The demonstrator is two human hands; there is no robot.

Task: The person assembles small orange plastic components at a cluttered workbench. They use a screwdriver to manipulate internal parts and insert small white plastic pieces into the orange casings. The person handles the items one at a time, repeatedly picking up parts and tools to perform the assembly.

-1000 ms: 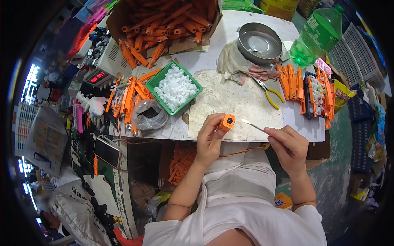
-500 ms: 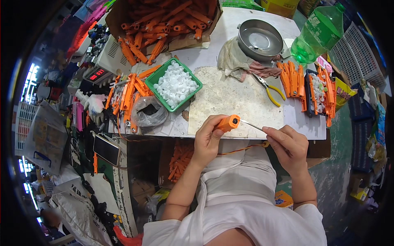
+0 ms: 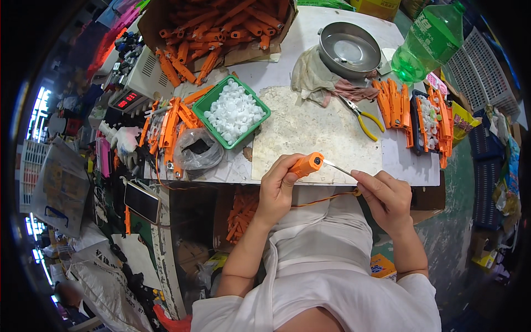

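My left hand (image 3: 275,185) is closed round an orange plastic housing (image 3: 306,165), held above the front edge of the table. The housing's end, with a dark round centre, faces right. My right hand (image 3: 388,200) pinches a thin, pointed metal tool (image 3: 339,168); whether it is tweezers or a single rod I cannot tell. The tool's tip is at the housing's right end, touching it or very close. Beyond the left hand, a green basket (image 3: 208,113) holds small white plastic caps (image 3: 235,112). Pliers with yellow handles (image 3: 367,127) lie beyond the right hand.
A cardboard box (image 3: 152,25) full of orange housings stands far left. At the back are a round metal pan (image 3: 347,51), a rag (image 3: 310,77) and a green bottle (image 3: 428,41). More orange housings (image 3: 394,105) lie right; a plastic bag (image 3: 196,157) lies left.
Both hands keep their grips and have shifted very slightly left with the housing and the tool. The whole view has also moved a little; nothing was let go.
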